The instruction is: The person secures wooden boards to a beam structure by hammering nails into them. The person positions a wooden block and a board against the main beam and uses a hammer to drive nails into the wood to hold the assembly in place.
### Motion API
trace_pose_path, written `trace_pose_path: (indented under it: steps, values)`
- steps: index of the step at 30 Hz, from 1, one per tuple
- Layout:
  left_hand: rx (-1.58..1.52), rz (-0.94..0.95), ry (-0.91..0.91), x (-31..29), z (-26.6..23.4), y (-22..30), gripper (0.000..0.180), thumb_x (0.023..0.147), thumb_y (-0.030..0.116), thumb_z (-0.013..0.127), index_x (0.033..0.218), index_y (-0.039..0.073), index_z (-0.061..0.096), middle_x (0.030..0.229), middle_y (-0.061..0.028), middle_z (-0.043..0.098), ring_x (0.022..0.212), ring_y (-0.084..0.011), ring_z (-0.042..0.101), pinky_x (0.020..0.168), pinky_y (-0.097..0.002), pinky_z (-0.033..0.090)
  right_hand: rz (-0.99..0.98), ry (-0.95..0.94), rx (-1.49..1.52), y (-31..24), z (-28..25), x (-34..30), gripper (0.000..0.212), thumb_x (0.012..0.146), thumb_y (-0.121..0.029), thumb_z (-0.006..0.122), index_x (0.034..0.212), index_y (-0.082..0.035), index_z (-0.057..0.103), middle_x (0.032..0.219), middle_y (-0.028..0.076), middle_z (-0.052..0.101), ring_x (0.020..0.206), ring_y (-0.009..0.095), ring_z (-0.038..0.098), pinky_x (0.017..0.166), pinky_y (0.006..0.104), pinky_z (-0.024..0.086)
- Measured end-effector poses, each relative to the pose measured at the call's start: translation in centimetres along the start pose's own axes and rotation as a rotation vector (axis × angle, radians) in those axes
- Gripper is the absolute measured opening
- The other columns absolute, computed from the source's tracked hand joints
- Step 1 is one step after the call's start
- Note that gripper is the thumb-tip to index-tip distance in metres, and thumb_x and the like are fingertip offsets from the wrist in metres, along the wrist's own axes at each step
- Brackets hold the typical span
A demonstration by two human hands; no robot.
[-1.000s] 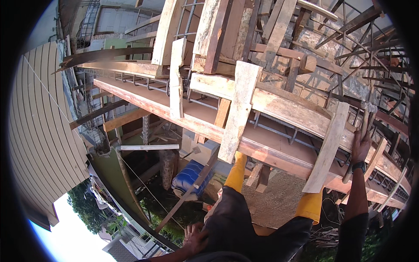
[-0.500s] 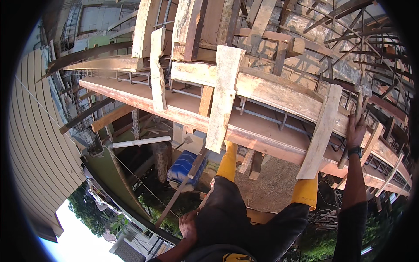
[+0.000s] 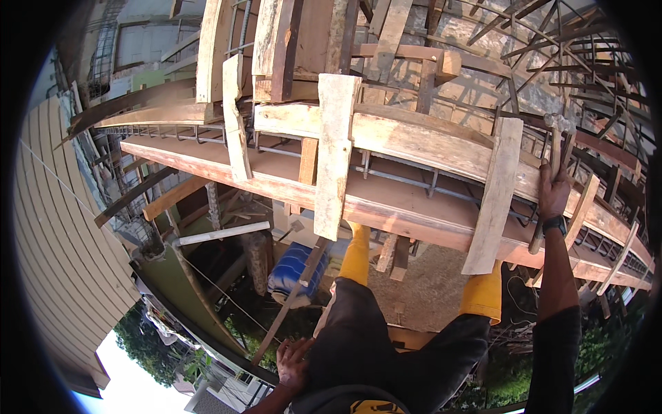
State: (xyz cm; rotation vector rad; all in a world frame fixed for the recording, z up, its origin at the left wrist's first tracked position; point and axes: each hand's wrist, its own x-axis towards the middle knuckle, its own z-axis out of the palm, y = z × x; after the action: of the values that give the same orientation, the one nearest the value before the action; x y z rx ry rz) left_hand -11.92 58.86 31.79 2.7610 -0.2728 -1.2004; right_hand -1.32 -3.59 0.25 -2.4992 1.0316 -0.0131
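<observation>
At the right, my right hand (image 3: 553, 194) is closed round the wooden handle of a hammer (image 3: 560, 123). The hammer's metal head points away from me, and the handle's end comes out below my palm. Beneath that hand runs a long timber beam form (image 3: 424, 148) with steel reinforcing bars (image 3: 432, 183) inside its trough. Short upright wooden cleats (image 3: 495, 196) cross over the form, one just left of my right hand. My left hand (image 3: 292, 362) hangs beside my left thigh, fingers apart, holding nothing.
My yellow boots (image 3: 480, 298) are partly hidden behind the form's lower board (image 3: 427, 224). A blue bundle (image 3: 296, 269) and a brown slanting pole (image 3: 293, 298) lie below at left. Bare steel bars and loose timbers fill the far right. Ribbed siding (image 3: 69, 228) stands at far left.
The view has shifted slightly, so the form sits further left. My right hand with the hammer is a little higher and further left in view. My left hand's fingers are spread wider.
</observation>
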Motion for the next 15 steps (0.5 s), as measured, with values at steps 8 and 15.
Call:
trace_pose_path:
  steps: [8,15]
  values:
    - [-0.121,0.205,-0.022,-1.6,-2.2,-1.7,0.011,0.091,0.017,0.066,0.099,0.01,0.064,0.115,-0.0089,0.071,0.106,-0.0307,0.067,0.095,-0.0475,0.048,0.04,-0.025,-0.003,-0.5,-0.2,0.0,0.057,0.097,-0.043,0.062,0.12,0.009,0.061,0.088,0.03,0.067,0.085,0.046,0.065,0.076,0.0495,0.05]
    - [-0.841,0.024,0.481,24.4,-0.4,0.3,0.008,0.108,0.01,0.049,0.11,0.004,0.053,0.098,-0.0069,0.064,0.089,-0.0125,0.063,0.079,-0.0288,0.053,-0.032,-0.006,0.132,-2.7,-0.6,-0.3,0.053,0.098,-0.043,0.06,0.107,0.009,0.062,0.076,0.027,0.065,0.073,0.042,0.065,0.069,0.0477,0.049]
